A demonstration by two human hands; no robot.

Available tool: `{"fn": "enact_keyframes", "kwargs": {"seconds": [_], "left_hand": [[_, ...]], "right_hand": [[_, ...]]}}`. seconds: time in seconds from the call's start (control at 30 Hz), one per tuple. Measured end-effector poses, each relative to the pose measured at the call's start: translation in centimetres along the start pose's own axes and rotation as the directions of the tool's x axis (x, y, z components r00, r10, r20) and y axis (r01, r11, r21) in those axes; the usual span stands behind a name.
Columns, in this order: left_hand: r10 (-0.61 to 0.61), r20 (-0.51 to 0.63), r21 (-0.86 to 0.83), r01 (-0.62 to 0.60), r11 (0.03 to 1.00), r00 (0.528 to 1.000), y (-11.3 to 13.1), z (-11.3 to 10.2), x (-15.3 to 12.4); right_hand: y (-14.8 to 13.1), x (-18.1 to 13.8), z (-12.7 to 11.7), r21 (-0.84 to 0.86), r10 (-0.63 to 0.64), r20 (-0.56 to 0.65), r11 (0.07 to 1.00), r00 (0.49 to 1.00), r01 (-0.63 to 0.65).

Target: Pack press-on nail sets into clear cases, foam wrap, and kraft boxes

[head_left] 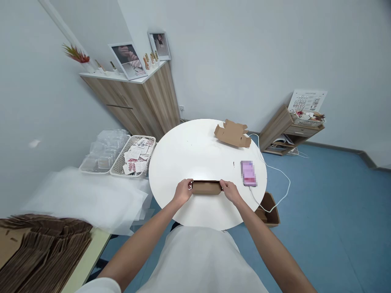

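Between my two hands is a small brown cardboard box (207, 187), partly folded up, near the front of the round white table (183, 150). My left hand (183, 190) grips its left end, thumb and fingers closed on the board. At the right end my right hand (229, 191) pinches the cardboard in the same way. The inside of the box is mostly hidden. Farther back on the table lies a flattened cardboard box blank (233, 134) with its flaps spread. A phone (249, 173) with a blurred screen rests to the right of my right hand, a cable plugged into it.
Left of the table stand a white basket of printed cards (134, 156) and clear plastic boxes (105, 150). White sheets (88, 199) and stacked flat cardboard (45, 248) lie nearer. The white cable (288, 183) loops off the right edge above an open carton (270, 209) on the floor.
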State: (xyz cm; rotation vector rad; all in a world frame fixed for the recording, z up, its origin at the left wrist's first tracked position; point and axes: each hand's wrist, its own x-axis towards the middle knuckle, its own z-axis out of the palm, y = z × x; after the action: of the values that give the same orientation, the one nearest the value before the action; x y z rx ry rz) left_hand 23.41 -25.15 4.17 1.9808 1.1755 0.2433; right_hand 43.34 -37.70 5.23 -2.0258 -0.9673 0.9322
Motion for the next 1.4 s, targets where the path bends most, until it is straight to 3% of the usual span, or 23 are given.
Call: {"fn": "enact_keyframes", "kwargs": {"seconds": [0.23,0.47,0.67,0.8,0.93,1.0,1.2,1.4], "left_hand": [[-0.023,-0.006,-0.04,0.023,0.999,1.0,0.0,-0.2,0.3],[-0.009,0.058,-0.113,0.015,0.994,0.998,-0.1,-1.0,0.4],[-0.109,0.131,-0.291,0.143,0.946,0.985,-0.5,-1.5,0.3],[-0.191,0.215,-0.375,0.262,0.889,0.958,-1.1,-1.3,0.1],[-0.196,0.3,-0.402,0.31,0.861,0.934,-1.6,-1.1,-0.3],[-0.168,0.281,-0.419,0.278,0.864,0.945,-1.8,-0.7,-0.5],[-0.077,0.062,-0.463,0.097,0.881,0.995,-2.7,0.9,-1.7],[-0.068,0.049,-0.516,0.084,0.852,0.996,-3.6,2.9,-3.2]], "right_hand": [[0.0,0.7,0.2,-0.001,-0.003,-0.015,1.0,1.0,0.003],[0.9,1.0,0.3,0.187,0.049,0.036,0.981,0.998,-0.055],[0.7,0.7,-0.6,0.316,0.143,0.198,0.927,0.97,-0.201],[0.7,0.6,-0.8,0.294,0.2,0.205,0.921,0.958,-0.255],[1.3,0.4,-0.3,0.283,0.208,0.24,0.919,0.948,-0.273],[1.5,0.0,0.1,0.289,0.186,0.214,0.926,0.959,-0.244],[2.5,-1.6,1.5,0.392,0.032,0.082,0.918,0.996,-0.061],[4.4,-2.9,3.9,0.434,0.049,-0.041,0.901,0.998,-0.027]]}}
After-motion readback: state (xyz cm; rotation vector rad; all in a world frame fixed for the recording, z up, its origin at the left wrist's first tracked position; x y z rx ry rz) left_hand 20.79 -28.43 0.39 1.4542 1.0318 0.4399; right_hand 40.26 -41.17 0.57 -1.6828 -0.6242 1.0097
